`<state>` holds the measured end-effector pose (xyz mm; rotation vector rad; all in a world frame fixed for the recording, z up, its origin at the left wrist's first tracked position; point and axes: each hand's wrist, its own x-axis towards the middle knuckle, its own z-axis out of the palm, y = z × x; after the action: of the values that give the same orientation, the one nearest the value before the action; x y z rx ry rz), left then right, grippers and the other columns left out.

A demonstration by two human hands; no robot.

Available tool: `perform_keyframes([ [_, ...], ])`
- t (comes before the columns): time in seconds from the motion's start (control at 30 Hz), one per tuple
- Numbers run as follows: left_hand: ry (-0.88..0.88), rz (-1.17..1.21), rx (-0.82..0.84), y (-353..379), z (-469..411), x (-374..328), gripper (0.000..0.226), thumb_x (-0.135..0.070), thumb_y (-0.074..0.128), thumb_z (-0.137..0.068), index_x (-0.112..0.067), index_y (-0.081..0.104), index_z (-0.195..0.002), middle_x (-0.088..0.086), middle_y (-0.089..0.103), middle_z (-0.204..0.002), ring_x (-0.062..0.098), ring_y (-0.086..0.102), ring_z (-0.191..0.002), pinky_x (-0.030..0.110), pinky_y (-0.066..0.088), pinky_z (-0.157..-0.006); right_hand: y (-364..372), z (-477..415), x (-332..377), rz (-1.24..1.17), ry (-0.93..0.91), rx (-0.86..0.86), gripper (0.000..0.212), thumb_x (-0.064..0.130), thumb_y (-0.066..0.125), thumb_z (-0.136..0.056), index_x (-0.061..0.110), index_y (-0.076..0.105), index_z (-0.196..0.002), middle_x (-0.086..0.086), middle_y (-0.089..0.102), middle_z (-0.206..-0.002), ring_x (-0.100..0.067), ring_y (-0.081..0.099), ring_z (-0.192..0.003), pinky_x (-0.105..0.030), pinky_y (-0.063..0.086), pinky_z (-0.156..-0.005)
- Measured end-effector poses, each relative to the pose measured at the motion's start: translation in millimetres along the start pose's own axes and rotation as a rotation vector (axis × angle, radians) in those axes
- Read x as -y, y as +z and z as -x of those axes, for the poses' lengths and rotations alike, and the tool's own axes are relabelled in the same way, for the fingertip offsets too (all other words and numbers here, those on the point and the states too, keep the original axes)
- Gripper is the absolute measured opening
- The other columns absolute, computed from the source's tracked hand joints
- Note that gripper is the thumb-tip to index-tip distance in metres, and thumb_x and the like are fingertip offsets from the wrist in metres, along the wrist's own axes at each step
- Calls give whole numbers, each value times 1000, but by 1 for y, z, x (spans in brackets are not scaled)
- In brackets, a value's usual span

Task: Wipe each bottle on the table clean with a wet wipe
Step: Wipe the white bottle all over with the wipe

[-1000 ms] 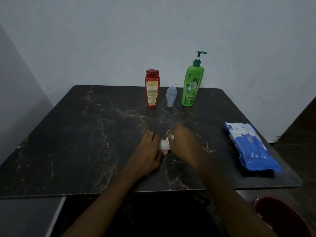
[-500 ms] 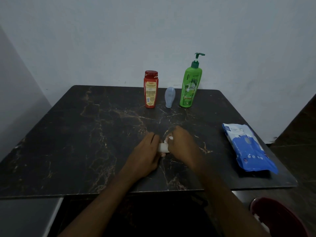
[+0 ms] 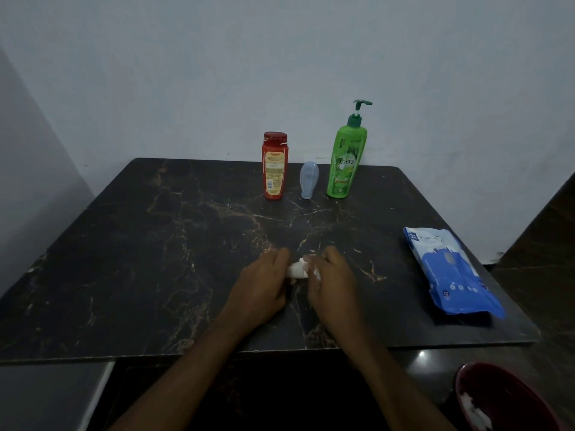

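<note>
Three bottles stand at the table's far edge: a red bottle (image 3: 275,165), a small pale blue bottle (image 3: 309,179) standing on its cap, and a tall green pump bottle (image 3: 346,160). Near the front middle, my left hand (image 3: 261,289) and my right hand (image 3: 331,283) meet over the dark marble table (image 3: 140,259). A small white object (image 3: 295,271) is pinched between them, held by my left fingers. White bits of wet wipe (image 3: 317,274) show inside my closed right fingers. Whether the white object is a small bottle or folded wipe is unclear.
A blue and white wet wipe pack (image 3: 448,273) lies flat at the table's right side. A dark red bin (image 3: 504,399) with white scraps in it sits on the floor at the lower right. A pale wall runs behind the table.
Both hands stay together on the white object, with only small finger movements. The view has shifted slightly; the bottles and the pack have not moved.
</note>
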<state>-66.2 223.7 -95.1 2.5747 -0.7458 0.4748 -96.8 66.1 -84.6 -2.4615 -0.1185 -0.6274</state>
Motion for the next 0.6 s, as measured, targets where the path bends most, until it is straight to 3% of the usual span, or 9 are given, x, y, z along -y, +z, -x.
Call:
perform_keyframes([
  [0.1, -7, -38, -19, -2, 0, -3, 34, -18, 70, -84, -23, 37, -94, 0, 59, -89, 19, 56, -74, 33, 43, -59, -9, -14, 5, 27, -5, 83, 23, 11, 61, -91, 17, 71, -111, 1, 51, -99, -16, 52, -88, -29, 46, -74],
  [0.23, -18, -52, -37, -2, 0, -4, 36, -15, 70, -80, -22, 40, -98, -2, 59, -88, 17, 55, -76, 29, 38, -60, -8, 5, 5, 39, -81, 6, 20, 11, 58, -94, 12, 70, -109, 0, 54, -97, -14, 52, -82, -27, 47, -68],
  [0.37, 50, -68, -3, 0, -2, 0, 39, -10, 72, -73, -17, 57, -109, -1, 63, -101, 19, 57, -89, 29, 46, -72, -2, 22, 0, -12, -87, -78, 23, 7, 64, -91, 9, 68, -113, 2, 55, -96, -4, 44, -81, -15, 36, -70],
  [0.43, 81, -88, 4, 0, -2, 1, 47, -12, 75, -73, -15, 62, -118, 0, 63, -109, 18, 57, -95, 27, 45, -77, -3, 22, 0, -4, -91, -88, 27, 4, 66, -88, 8, 68, -115, -1, 56, -98, -8, 48, -82, -15, 36, -72],
  [0.6, 122, -133, -25, -3, -2, -3, 40, -11, 78, -72, -14, 64, -110, 3, 62, -103, 19, 56, -88, 28, 45, -68, -22, -4, 18, 177, -23, 91, 27, 7, 65, -83, 14, 68, -110, -2, 52, -110, -15, 49, -96, -21, 35, -75],
])
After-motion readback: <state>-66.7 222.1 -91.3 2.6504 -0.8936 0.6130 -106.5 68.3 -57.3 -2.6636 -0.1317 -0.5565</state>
